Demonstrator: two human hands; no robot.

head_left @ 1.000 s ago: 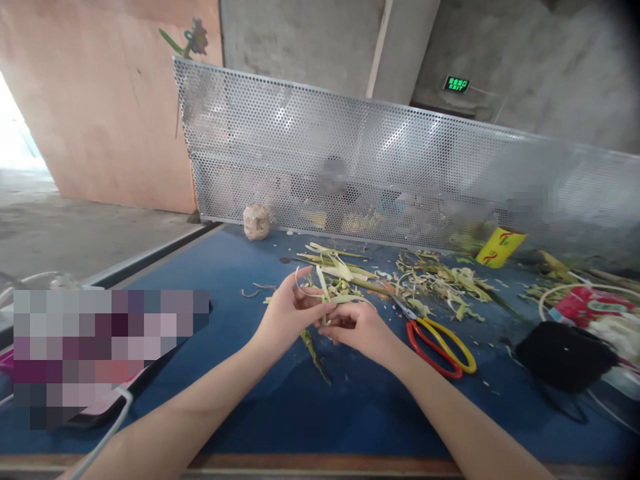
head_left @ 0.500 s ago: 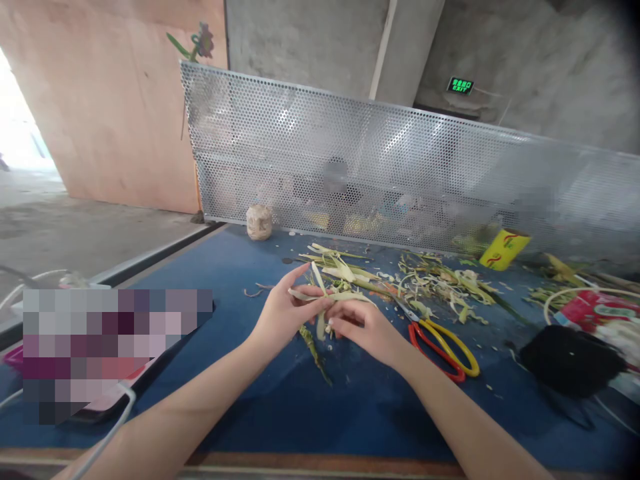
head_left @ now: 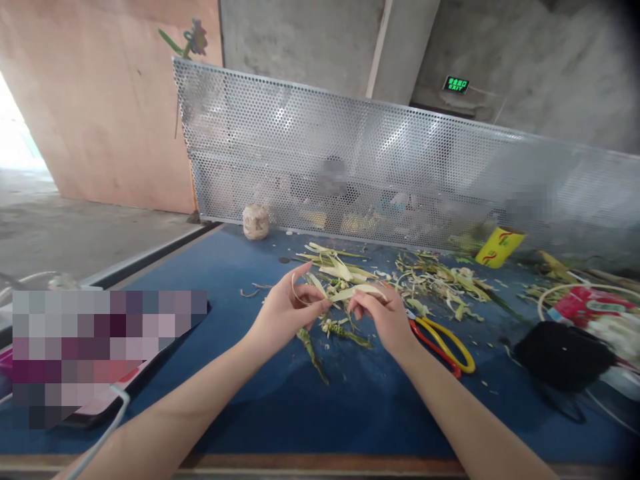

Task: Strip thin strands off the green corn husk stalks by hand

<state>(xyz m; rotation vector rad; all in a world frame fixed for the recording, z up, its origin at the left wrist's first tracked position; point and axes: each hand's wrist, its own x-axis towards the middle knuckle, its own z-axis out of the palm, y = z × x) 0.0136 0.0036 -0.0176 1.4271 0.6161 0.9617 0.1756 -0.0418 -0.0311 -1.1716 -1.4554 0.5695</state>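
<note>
A pale leaf strip (head_left: pixel 349 292), resembling corn husk, stretches between my two hands. My left hand (head_left: pixel 281 308) pinches it between thumb and fingers, with a thin curved strand looping by the index finger. Closed on the strip's right part is my right hand (head_left: pixel 386 319). Beneath the hands, on the blue tabletop (head_left: pixel 280 413), lie knobbly green plant pieces (head_left: pixel 313 355) with small whitish bits. Right of my right hand are scissors (head_left: pixel 447 337) with red and yellow handles; the hand and wrist partly cover them.
Loose pale leaves (head_left: pixel 340 267) and shredded scraps (head_left: pixel 445 279) lie behind the hands. A perforated metal screen (head_left: pixel 300 147) borders the back. Also present: a whitish jar-like object (head_left: pixel 256 223), a yellow tube (head_left: pixel 500 247), a black object (head_left: pixel 564 357) and a white cable (head_left: pixel 117 413).
My right hand has moved right, away from the left, and more of the leaf strip shows between them. Green plant pieces beneath are more exposed. The view has shifted slightly.
</note>
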